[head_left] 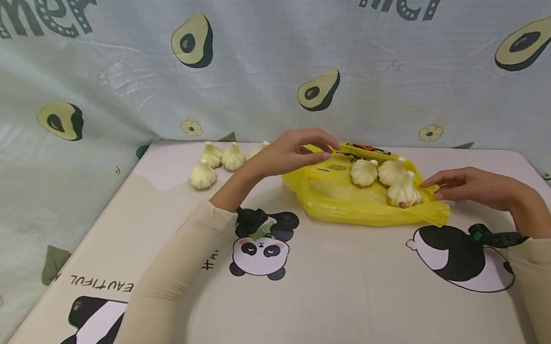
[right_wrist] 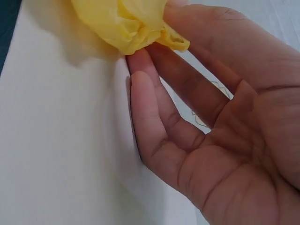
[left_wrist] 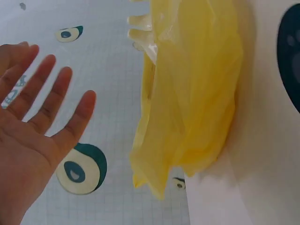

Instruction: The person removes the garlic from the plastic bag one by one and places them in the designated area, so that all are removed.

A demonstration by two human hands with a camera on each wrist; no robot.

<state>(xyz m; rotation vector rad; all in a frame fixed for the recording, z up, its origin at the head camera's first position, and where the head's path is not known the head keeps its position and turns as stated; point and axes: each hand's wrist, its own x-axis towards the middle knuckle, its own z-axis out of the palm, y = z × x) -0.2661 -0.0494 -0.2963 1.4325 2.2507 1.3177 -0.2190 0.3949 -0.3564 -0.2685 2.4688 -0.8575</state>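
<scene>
A yellow plastic bag (head_left: 343, 203) lies spread toward the back of the table, with three garlic bulbs (head_left: 404, 190) on it. My left hand (head_left: 295, 150) hovers over the bag's left back side, and its fingers (left_wrist: 61, 91) look spread apart and hold nothing in the left wrist view. At the bag's right end is my right hand (head_left: 480, 188). Its loosely bent fingers (right_wrist: 145, 96) reach to the crumpled yellow edge in the right wrist view, fingertips right at the plastic. Part of the bag's back edge is behind the left fingers.
Several more garlic bulbs (head_left: 203, 175) sit at the back left of the table, one partly hidden by my left hand. A panda-print cloth (head_left: 326, 287) covers the table. Behind it hangs an avocado-print sheet (head_left: 261, 79).
</scene>
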